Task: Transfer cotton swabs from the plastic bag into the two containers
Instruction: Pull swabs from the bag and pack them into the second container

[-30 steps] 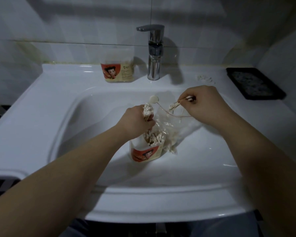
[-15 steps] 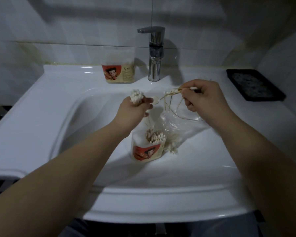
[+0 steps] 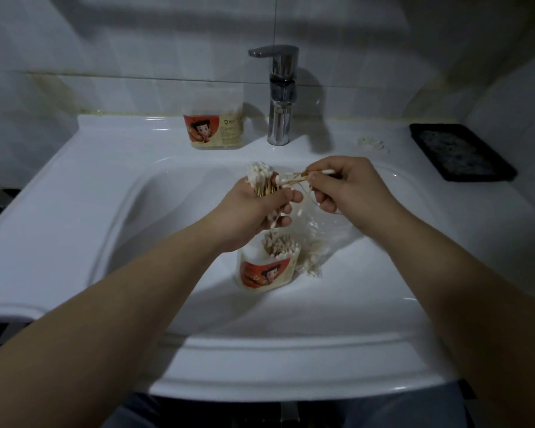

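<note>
Counter: white, surrounds the sink basin.
Far container: upright on the counter's back ledge, near the faucet at its 9 o'clock, cartoon label facing forward.
Left hand: over the basin, fingers curled round a bundle of cotton swabs; the white tips stick out of the fist toward 12 o'clock.
Near container: upright in the basin, at 6 o'clock of the left hand, partly filled with swabs standing on end.
Faucet: chrome, at the basin's 12 o'clock.
Plastic bag: clear and crumpled, in the basin against the near container at its 3 o'clock, a few swabs in its low end.
Right hand: at 3 o'clock of the left hand, thumb and fingers pinching a few swabs that point toward 9 o'clock and reach the bundle.
Loose swabs: on the counter, at 3 o'clock of the faucet's base.
Black tray: on the counter, at 3 o'clock of the loose swabs.
</note>
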`<move>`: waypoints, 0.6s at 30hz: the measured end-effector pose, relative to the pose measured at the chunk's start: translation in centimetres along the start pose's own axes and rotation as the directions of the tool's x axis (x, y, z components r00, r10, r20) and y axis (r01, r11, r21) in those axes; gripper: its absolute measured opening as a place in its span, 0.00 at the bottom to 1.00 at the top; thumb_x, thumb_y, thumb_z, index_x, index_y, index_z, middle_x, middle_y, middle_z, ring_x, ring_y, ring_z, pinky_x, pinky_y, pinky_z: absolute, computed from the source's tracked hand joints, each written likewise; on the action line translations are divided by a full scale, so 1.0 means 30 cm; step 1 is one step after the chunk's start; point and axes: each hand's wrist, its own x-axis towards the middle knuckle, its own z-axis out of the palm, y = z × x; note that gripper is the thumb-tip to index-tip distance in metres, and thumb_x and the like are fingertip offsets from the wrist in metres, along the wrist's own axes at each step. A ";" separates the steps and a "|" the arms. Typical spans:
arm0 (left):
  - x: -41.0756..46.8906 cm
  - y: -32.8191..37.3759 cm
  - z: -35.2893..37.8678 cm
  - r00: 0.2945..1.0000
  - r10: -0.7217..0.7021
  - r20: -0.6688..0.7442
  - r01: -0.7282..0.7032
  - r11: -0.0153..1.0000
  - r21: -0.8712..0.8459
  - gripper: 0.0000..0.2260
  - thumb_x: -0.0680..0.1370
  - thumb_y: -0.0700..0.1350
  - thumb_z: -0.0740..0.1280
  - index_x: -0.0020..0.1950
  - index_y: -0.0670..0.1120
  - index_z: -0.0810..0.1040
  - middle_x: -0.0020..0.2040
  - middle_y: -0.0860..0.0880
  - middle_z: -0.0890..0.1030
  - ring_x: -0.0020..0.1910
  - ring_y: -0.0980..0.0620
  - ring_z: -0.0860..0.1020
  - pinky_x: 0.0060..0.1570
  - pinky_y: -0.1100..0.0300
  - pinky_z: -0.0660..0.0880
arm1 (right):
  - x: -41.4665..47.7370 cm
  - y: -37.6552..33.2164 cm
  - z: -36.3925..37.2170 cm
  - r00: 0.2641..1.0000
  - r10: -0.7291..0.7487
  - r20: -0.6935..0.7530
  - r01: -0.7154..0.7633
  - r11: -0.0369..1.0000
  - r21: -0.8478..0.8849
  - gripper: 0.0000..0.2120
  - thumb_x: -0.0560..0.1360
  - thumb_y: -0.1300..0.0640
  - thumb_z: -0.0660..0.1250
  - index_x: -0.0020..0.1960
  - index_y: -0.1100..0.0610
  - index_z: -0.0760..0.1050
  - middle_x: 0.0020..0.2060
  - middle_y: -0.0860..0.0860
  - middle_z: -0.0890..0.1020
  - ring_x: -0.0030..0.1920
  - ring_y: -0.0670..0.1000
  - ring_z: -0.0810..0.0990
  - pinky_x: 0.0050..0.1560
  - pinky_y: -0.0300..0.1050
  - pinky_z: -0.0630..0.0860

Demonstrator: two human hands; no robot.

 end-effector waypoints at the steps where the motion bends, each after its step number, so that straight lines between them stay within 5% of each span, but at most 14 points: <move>1: 0.000 0.000 -0.003 1.000 -0.012 -0.002 0.012 1.000 0.023 0.06 0.82 0.35 0.66 0.47 0.42 0.80 0.45 0.40 0.79 0.37 0.52 0.77 0.40 0.57 0.78 | 0.003 -0.001 -0.003 1.000 0.003 -0.013 -0.003 1.000 0.006 0.10 0.79 0.66 0.68 0.44 0.55 0.82 0.27 0.54 0.76 0.26 0.47 0.72 0.28 0.40 0.70; 7: 0.015 -0.004 -0.010 0.995 -0.040 -0.091 0.042 0.999 0.020 0.04 0.84 0.39 0.62 0.58 0.46 0.75 0.35 0.50 0.73 0.32 0.53 0.70 0.37 0.56 0.74 | 0.022 0.004 -0.054 0.995 -0.015 -0.095 0.015 1.000 0.008 0.08 0.79 0.67 0.67 0.46 0.59 0.83 0.28 0.56 0.76 0.27 0.49 0.72 0.27 0.40 0.69; 11: 0.024 -0.005 -0.025 0.958 0.033 -0.284 0.002 0.992 0.125 0.13 0.82 0.50 0.68 0.42 0.44 0.77 0.31 0.48 0.76 0.30 0.51 0.76 0.42 0.51 0.78 | 0.017 0.009 -0.053 0.999 -0.025 -0.030 0.022 0.996 -0.087 0.07 0.79 0.65 0.68 0.46 0.58 0.84 0.28 0.56 0.77 0.26 0.49 0.72 0.29 0.41 0.70; 15: 0.022 -0.003 -0.019 0.961 0.025 -0.274 -0.009 0.998 0.059 0.12 0.83 0.49 0.67 0.46 0.42 0.79 0.40 0.45 0.84 0.38 0.49 0.84 0.39 0.59 0.80 | 0.006 0.007 -0.032 0.999 0.009 0.034 -0.004 0.991 -0.132 0.06 0.79 0.65 0.68 0.48 0.59 0.84 0.29 0.56 0.77 0.25 0.47 0.72 0.30 0.41 0.71; 18: 0.022 -0.013 -0.014 0.979 0.061 -0.197 -0.057 0.998 0.027 0.12 0.84 0.49 0.65 0.54 0.40 0.81 0.53 0.43 0.86 0.54 0.47 0.85 0.52 0.52 0.83 | 0.003 0.009 -0.016 0.997 0.034 0.074 -0.027 0.996 -0.090 0.05 0.80 0.65 0.68 0.49 0.60 0.83 0.29 0.55 0.77 0.25 0.47 0.72 0.30 0.40 0.71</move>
